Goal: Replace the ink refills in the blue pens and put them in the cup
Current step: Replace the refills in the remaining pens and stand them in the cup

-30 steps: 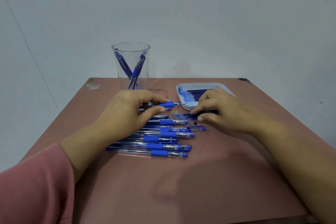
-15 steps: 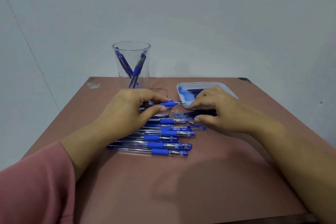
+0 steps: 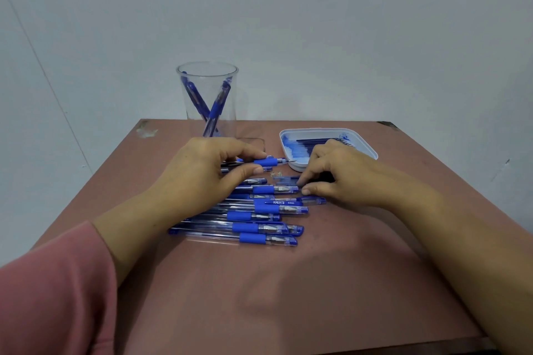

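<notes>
My left hand (image 3: pixel 207 173) grips an uncapped blue pen (image 3: pixel 268 162) just above the table, with its tip pointing right toward the tray. My right hand (image 3: pixel 343 179) lies low on the table with curled fingers. Its index finger and thumb pinch at a small pen part (image 3: pixel 301 187) beside a loose clear cap (image 3: pixel 285 179). Several capped blue pens (image 3: pixel 259 210) lie in a row under and in front of my left hand. At the back stands the clear cup (image 3: pixel 207 72), which holds two blue pens (image 3: pixel 215 108).
A white tray (image 3: pixel 364 148) with several dark blue refills (image 3: pixel 314 143) sits at the back right, just behind my right hand. Tiny bits (image 3: pixel 277 173) lie between the hands. The brown table (image 3: pixel 288 297) ends close in front; a pale wall stands behind.
My right hand has slid slightly left and its index finger and thumb have closed together on the table. My left hand and its pen have stayed where they were.
</notes>
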`<state>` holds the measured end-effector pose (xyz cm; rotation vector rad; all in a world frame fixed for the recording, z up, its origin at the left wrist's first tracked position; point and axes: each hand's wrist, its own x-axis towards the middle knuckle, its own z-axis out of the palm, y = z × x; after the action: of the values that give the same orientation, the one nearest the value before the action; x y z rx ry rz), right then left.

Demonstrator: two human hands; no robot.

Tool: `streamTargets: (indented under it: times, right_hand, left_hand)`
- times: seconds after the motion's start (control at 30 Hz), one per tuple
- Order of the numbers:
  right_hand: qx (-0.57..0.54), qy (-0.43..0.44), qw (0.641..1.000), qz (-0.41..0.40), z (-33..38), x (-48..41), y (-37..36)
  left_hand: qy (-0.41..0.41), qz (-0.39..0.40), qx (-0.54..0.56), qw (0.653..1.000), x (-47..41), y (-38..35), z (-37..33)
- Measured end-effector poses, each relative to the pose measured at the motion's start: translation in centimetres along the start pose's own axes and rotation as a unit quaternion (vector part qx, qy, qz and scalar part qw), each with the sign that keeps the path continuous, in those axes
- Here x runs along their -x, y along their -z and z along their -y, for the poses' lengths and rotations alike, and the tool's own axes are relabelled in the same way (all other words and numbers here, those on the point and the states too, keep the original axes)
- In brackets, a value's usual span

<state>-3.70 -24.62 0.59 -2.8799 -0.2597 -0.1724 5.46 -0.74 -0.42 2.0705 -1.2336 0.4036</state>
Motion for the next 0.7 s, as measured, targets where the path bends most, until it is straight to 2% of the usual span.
streamTargets:
  times: [0.33,0.53,0.7]
  right_hand:
    - [0.024,0.004,1.000,0.018,0.17,0.00,0.27]
    - [-0.077,-0.017,0.995,-0.066,-0.14,0.44,0.64]
    - [-0.136,0.007,0.985,-0.103,0.48,0.60,0.54]
  left_hand:
    - [-0.006,0.000,-0.003,1.000,-0.07,0.02,-0.10]
    - [-0.007,0.001,-0.005,1.000,0.01,0.04,-0.05]
    - [-0.006,0.000,-0.005,1.000,0.03,0.11,0.02]
